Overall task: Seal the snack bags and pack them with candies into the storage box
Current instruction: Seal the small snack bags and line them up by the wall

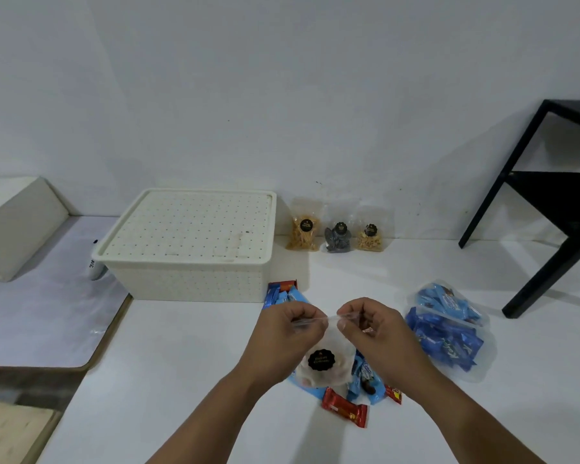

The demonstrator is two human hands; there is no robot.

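Status: sealing stage, early in the task.

Both hands are raised over the white floor surface (181, 380) and work one clear snack bag (325, 360) with a round black label. The left hand (290, 324) pinches the bag's top strip at its left end, fingers curled tight on the plastic. The right hand (370, 324) pinches the same strip at the right end, thumb and forefinger closed on it. The strip is drawn taut between them. Whether the closure is already pressed together I cannot tell; the plastic is transparent and the edge is blurred.

Three more labelled snack bags stand upright against the wall: one with yellow sticks (303, 231), one with dark contents (339, 236), one with pale pieces (370, 236). Their tops look flat, but sealed or not is too small to judge.

The cream perforated storage box (188, 259) sits left of them with its lid (195, 222) on. Nothing is visibly packed yet.

Loose candies lie below the held bag: a red-wrapped bar (344, 408) and blue-wrapped pieces (365, 380). More wrapped candies (282, 293) lie at the box's near right corner. A clear pouch of blue candies (449, 329) rests to the right.

Left to do, by my reading: finish this seal, check the other three, lift the lid, load bags and candies.
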